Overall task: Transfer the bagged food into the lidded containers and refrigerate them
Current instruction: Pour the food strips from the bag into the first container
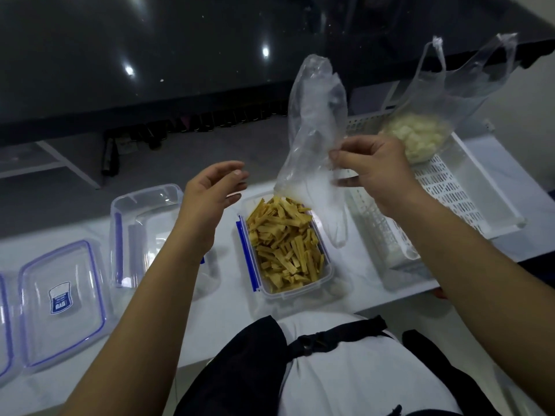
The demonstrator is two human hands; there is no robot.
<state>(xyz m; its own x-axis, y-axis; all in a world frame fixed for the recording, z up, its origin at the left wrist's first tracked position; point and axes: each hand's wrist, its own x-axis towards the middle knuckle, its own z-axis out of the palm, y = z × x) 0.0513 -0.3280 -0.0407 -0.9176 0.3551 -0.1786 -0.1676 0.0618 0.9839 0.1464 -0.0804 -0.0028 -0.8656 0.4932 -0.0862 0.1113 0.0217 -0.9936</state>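
Right hand: pinches the emptied bag upside down over the filled container, likely shaking out crumbs.
Left hand: loosely spread, holding nothing.
Lid: set aside, ready.

From my remote seat I log a white bench running across the view, its near edge at the wearer's waist. On its right end sits a white slotted tray, tilted long-side away. Beyond the bench, grey floor. A large dark glossy top fills the upper half, spotted with light reflections. Under its edge I see a row of dark bottles, too dim to identify. Bottom centre: white shirt, with a black strap and buckle crossing it.
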